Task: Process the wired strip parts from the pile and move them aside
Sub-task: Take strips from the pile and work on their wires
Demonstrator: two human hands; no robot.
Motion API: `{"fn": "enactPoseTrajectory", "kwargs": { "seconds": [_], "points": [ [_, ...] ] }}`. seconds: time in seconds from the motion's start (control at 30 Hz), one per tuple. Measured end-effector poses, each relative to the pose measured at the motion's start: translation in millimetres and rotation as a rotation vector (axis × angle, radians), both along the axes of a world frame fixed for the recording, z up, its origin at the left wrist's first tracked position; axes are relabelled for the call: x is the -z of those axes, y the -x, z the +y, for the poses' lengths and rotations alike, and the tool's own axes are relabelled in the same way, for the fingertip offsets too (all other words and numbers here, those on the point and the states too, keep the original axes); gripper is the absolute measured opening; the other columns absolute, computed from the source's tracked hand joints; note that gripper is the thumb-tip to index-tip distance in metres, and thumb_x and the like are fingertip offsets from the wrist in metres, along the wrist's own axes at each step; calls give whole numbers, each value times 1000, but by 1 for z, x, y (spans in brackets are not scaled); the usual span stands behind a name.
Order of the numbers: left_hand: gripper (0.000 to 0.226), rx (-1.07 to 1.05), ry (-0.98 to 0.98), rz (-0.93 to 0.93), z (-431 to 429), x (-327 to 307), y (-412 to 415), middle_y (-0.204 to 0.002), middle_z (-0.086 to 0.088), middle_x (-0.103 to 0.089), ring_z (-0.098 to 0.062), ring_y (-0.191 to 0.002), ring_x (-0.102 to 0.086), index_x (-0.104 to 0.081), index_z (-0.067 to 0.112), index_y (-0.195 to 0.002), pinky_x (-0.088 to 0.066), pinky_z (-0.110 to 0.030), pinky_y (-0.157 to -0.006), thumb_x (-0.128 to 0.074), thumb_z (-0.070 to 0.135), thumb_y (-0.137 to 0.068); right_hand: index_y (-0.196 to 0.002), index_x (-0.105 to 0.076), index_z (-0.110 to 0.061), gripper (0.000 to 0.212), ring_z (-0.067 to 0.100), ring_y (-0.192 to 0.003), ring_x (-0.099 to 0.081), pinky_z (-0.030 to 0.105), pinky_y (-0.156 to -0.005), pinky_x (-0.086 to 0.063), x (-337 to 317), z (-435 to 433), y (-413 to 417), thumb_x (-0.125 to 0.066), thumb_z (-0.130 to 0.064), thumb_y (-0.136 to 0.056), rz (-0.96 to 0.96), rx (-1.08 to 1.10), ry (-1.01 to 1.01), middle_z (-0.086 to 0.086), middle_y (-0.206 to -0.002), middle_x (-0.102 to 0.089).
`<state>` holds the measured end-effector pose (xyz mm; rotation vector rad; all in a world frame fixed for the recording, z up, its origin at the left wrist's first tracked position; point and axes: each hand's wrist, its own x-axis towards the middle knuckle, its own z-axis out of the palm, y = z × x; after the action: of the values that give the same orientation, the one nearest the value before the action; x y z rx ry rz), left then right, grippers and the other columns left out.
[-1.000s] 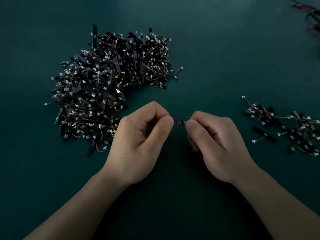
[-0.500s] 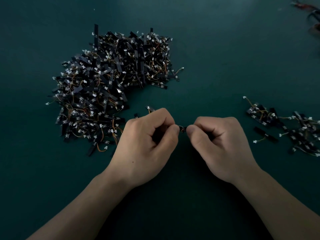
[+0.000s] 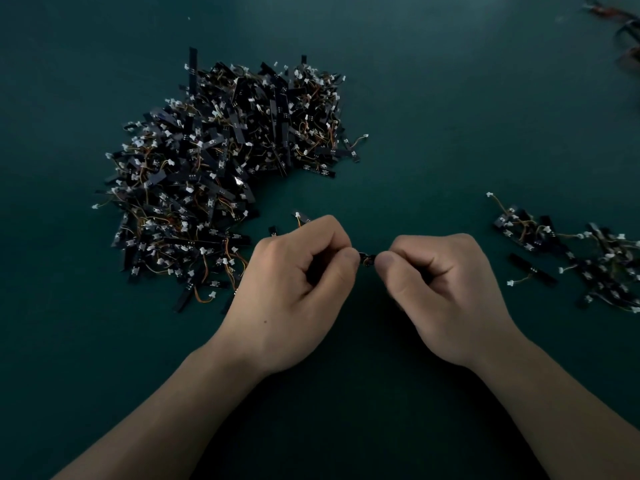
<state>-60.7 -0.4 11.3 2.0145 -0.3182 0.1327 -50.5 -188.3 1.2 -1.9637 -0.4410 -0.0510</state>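
A small wired strip part [image 3: 367,259] is pinched between the two hands, over the dark green table [image 3: 450,98]. The fingers [image 3: 341,271] of the left hand [image 3: 287,296] are curled tightly, and one end of the part is gripped between its thumb and forefinger. The right hand [image 3: 446,292] is curled in the same way, and the other end is gripped by its thumb and forefinger. Only a short dark piece with a little orange wire is seen in the gap between the two thumbs; the rest is hidden inside the fingers.

The big pile [image 3: 221,174] of black strips with orange wires and white connectors lies beyond the left fingers and to their left, with its near edge just beside the left knuckles. One loose strip [image 3: 300,217] with a white connector lies just beyond these knuckles. A smaller group of parts [image 3: 581,258] is spread to the right of the right fingers, well apart from them, and a single black strip [image 3: 531,270] lies between this group and the right hand. Far beyond the right fingers some dark and reddish things [image 3: 623,29] are seen, too blurred to be named.
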Motion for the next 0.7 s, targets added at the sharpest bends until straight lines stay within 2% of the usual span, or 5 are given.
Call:
{"fn": "enactPoseTrajectory", "kwargs": {
  "seconds": [0.2,0.37,0.5,0.6,0.7],
  "points": [
    [25,6,-3,-9,0,-1,0,-61,-3,-48,-17,-54,-43,-54,20,-75,-33,-20,-49,-57,16,-99,-56,-43,-2,50,21,-42,-38,37,-42,-29,0,-2,0,-55,-27,-98,-4,-18,-7,7,-48,-42],
    [23,-5,5,-19,0,0,1,-59,-2,-48,-18,-52,-42,-54,17,-75,-33,-22,-48,-57,16,-98,-57,-46,0,52,24,-43,-40,42,-43,-31,1,-2,0,-54,-31,-98,4,-35,-3,9,-49,-44],
    [23,-4,32,-38,-1,0,2,-60,-2,-48,-16,-51,-42,-53,17,-75,-32,-20,-47,-53,20,-97,-57,-46,0,53,30,-43,-42,44,-44,-31,1,-4,-1,-51,-34,-98,72,-121,18,13,-49,-45],
    [22,-14,14,-40,0,1,1,-60,-2,-48,-17,-52,-43,-52,18,-75,-32,-22,-47,-52,22,-97,-56,-43,-8,51,20,-40,-36,37,-41,-28,1,-2,0,-53,-32,-100,51,-144,57,2,-46,-41],
    [22,-5,60,10,1,2,0,-61,-3,-51,-14,-52,-44,-56,19,-79,-36,-26,-48,-53,23,-100,-55,-38,-10,51,16,-40,-32,32,-40,-24,4,-2,-1,-54,-29,-100,25,-120,9,2,-46,-37]
  ]
}}
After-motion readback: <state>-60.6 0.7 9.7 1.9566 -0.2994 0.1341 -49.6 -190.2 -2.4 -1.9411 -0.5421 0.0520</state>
